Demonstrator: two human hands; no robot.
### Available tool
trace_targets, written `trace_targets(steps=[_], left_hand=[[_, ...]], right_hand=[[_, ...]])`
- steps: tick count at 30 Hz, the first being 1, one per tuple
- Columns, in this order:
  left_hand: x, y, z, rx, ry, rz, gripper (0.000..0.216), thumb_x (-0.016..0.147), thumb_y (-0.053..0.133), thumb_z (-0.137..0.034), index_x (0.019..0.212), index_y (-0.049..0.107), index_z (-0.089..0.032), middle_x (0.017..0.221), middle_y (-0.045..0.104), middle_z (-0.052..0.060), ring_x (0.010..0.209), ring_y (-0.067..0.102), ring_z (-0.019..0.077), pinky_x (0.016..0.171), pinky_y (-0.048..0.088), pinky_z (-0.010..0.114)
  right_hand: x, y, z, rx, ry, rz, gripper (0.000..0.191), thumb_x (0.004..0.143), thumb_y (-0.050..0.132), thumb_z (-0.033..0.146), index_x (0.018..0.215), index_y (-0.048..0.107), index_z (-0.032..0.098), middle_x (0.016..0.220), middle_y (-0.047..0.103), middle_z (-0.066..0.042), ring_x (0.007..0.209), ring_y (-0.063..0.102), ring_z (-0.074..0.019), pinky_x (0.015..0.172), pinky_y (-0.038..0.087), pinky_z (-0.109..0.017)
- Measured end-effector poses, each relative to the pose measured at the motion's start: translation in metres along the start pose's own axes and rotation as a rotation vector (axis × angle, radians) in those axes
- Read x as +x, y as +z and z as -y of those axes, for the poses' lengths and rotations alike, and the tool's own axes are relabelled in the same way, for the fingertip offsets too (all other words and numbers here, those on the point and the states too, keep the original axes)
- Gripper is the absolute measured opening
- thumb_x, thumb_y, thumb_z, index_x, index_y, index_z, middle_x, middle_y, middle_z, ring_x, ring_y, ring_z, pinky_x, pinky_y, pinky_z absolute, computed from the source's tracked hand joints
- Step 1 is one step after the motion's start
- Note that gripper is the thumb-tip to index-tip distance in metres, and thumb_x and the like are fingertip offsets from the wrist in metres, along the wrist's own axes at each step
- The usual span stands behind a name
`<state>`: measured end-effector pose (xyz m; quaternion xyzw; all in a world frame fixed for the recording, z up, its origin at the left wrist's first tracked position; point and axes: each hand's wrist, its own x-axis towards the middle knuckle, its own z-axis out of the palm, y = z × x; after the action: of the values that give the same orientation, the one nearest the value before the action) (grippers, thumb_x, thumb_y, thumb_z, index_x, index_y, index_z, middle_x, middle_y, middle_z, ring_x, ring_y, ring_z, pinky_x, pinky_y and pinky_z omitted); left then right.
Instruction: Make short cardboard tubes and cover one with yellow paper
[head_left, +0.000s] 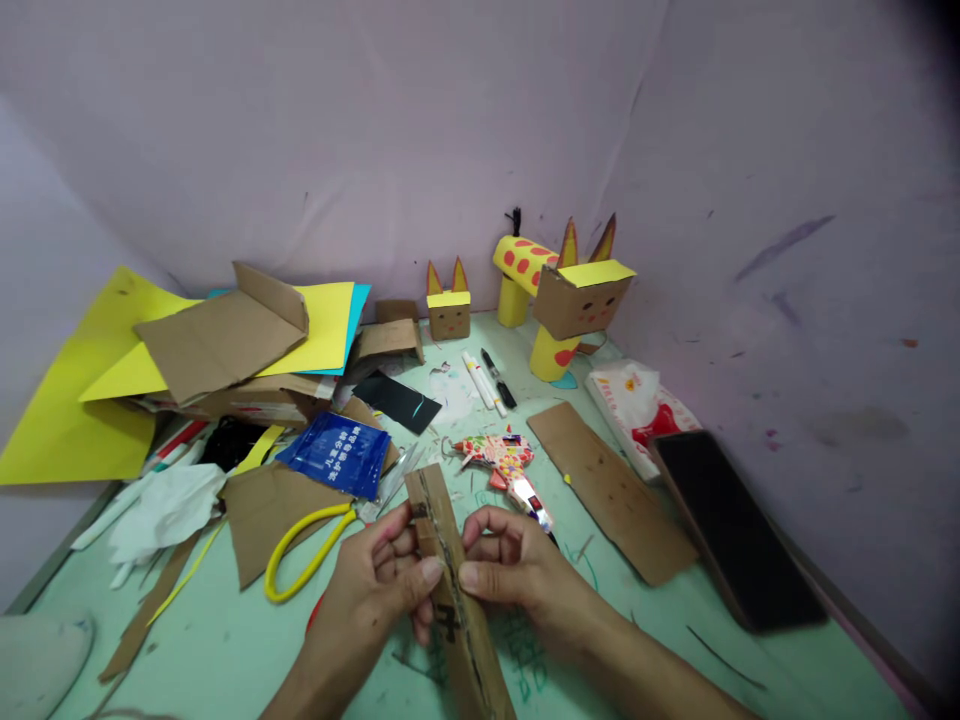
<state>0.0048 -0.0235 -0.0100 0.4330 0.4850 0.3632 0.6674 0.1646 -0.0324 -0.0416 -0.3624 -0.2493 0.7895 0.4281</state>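
Observation:
A long, narrow strip of brown cardboard with black printing and a dark seam down its length is held up between both hands. My left hand grips its left edge, thumb on the front face. On the opposite edge, the thumb and fingers of my right hand pinch it. Just beyond the strip lies a flower-patterned glue gun on the table. Yellow-handled scissors rest left of my left hand, their blades partly covered. The lower end of the strip runs out of view.
Cardboard and yellow paper sheets pile up at the left, near a blue packet. A cardboard animal head on a spotted yellow body and a smaller head stand behind. A flat cardboard piece, tissue pack and phone lie right.

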Motion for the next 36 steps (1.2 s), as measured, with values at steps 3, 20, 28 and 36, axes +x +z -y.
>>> trace_targets(steps=[3,20,28,36], left_hand=[[0.0,0.001,0.001,-0.002,-0.002,-0.011,0.055,0.061,0.078,-0.041,0.104,0.059,-0.012,0.072,0.065,0.004,0.039,0.049,0.0069,0.034,0.044,0.019],[0.001,0.002,0.007,0.029,0.016,-0.02,0.054,0.064,0.074,-0.042,0.104,0.056,-0.011,0.075,0.065,0.006,0.041,0.048,0.0069,0.034,0.044,0.02],[0.001,0.0,0.01,0.039,0.012,-0.023,0.058,0.063,0.075,-0.044,0.105,0.053,-0.011,0.073,0.064,0.004,0.039,0.049,0.0067,0.034,0.044,0.02],[0.001,0.001,0.01,0.03,0.0,-0.015,0.053,0.065,0.074,-0.04,0.104,0.053,-0.01,0.074,0.064,0.004,0.041,0.048,0.0068,0.035,0.044,0.021]], right_hand=[[-0.001,0.0,0.0,0.009,-0.002,-0.007,0.047,0.047,0.089,0.032,0.072,0.052,0.017,0.061,0.069,0.0,0.051,0.062,-0.0119,0.051,0.041,-0.023],[0.001,0.001,-0.003,-0.029,0.027,-0.107,0.046,0.043,0.089,0.031,0.07,0.056,0.016,0.059,0.068,0.002,0.049,0.059,-0.0104,0.052,0.04,-0.023],[0.002,0.0,-0.004,-0.02,0.032,-0.122,0.047,0.04,0.09,0.031,0.068,0.056,0.015,0.059,0.069,0.001,0.05,0.06,-0.0103,0.053,0.041,-0.023],[0.002,0.002,-0.003,-0.047,0.047,-0.153,0.051,0.037,0.09,0.035,0.068,0.056,0.015,0.058,0.069,0.0,0.05,0.059,-0.0098,0.052,0.04,-0.023]])
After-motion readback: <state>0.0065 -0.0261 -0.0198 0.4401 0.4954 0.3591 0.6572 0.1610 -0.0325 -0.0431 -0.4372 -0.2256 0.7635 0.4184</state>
